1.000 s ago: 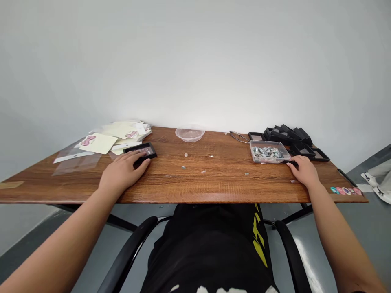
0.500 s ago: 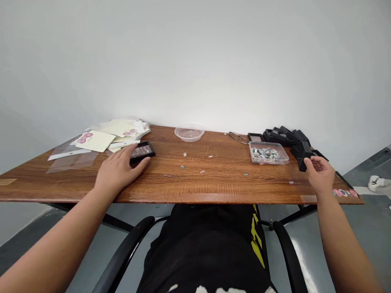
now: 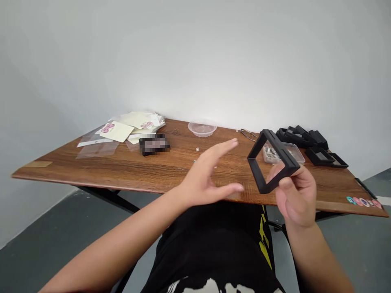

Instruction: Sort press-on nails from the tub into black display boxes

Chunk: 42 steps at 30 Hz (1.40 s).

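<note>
One black frame (image 3: 282,151) is raised over the near side of the wooden table (image 3: 146,171), pinched between the thumb and fingers of my right hand (image 3: 297,199) at its lower right corner. It sits tilted, with a corner pointing left, its sides looking near equal; I cannot pick out a long axis. My left hand (image 3: 200,185) holds nothing, thumb and fingers spread wide, the gap between them facing that left corner. The frame lies to the right of those fingertips, just beside them but not touching; my right hand is the nearer, being in contact.

Behind the frame, partly hidden by it, a clear rectangular box (image 3: 295,150) contains small silvery pieces (image 3: 270,154), some of them showing through the frame's opening. Farther right, open black trays (image 3: 320,162) show pale bases, next to a heap of black boxes (image 3: 317,138) by the wall. A round clear dish (image 3: 202,134) stands at the back, beyond my left hand. On the left, a dark box (image 3: 154,144) lies near printed cards (image 3: 119,131); its contents are too blurred for me to tell.
</note>
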Tool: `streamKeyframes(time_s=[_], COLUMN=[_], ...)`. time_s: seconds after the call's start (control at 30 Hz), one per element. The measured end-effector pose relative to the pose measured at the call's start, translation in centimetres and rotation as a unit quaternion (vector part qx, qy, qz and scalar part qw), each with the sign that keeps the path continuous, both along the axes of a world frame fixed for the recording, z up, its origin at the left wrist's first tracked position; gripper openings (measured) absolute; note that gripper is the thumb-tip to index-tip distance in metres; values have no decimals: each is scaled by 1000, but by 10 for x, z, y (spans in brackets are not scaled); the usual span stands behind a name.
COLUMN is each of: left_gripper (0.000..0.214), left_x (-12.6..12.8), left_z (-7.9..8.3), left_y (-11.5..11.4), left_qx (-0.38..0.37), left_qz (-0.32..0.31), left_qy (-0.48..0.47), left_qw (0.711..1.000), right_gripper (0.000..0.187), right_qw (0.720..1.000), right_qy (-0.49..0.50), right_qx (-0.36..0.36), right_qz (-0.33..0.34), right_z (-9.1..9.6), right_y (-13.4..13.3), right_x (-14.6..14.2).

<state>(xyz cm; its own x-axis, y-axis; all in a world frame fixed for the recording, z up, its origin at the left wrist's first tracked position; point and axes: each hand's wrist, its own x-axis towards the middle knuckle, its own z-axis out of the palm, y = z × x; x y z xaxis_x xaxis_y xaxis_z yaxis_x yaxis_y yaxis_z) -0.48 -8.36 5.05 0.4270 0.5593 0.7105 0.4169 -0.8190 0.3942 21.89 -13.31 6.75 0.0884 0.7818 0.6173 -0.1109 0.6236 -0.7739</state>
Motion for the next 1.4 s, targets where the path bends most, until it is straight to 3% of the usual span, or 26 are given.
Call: streamKeyframes(time_s=[0.1, 0.23, 0.43, 0.6, 0.77, 0.9, 1.0, 1.07, 1.2, 1.3, 1.4], left_gripper=[97, 97, 106, 103, 89, 80, 59, 51, 49, 52, 51], left_x=[22, 27, 22, 21, 20, 23, 26, 28, 31, 31, 30], left_z=[11, 6, -6, -10, -16, -16, -13, -13, -17, -22, -23], left_y=[-5, -5, -11, -10, -11, -16, -16, -13, -6, -6, -11], left_qx=[-25, -84, -160, -88, -36, -206, -303, -317, -338, -341, -308], left_qz=[-142, -188, -170, -155, -146, -147, -131, -115, -86, -70, -51], left_qy=[-84, -127, -160, -126, -86, -175, -215, -217, -209, -191, -174], left_qw=[986, 970, 959, 976, 985, 951, 919, 916, 914, 918, 934], right_gripper=[14, 13, 10, 25, 37, 38, 22, 7, 19, 9, 5], right_qw=[999, 995, 986, 984, 984, 984, 985, 982, 967, 972, 982], right_qy=[0, 6, -2, -50, -89, -100, -121, -161, -252, -232, -188], right_qx=[-11, -54, -93, -68, -70, -66, -56, -42, 25, 11, -26], right_qz=[40, 85, 136, 157, 139, 134, 113, 88, 25, -19, -18], right_z=[-4, -10, -12, -8, -4, -8, -14, -18, -26, -32, -35], right_y=[-2, -2, -1, -1, 2, 5, 5, 6, 11, 15, 16], right_x=[-17, -27, -27, -22, -17, -15, -18, -22, -30, -35, -36])
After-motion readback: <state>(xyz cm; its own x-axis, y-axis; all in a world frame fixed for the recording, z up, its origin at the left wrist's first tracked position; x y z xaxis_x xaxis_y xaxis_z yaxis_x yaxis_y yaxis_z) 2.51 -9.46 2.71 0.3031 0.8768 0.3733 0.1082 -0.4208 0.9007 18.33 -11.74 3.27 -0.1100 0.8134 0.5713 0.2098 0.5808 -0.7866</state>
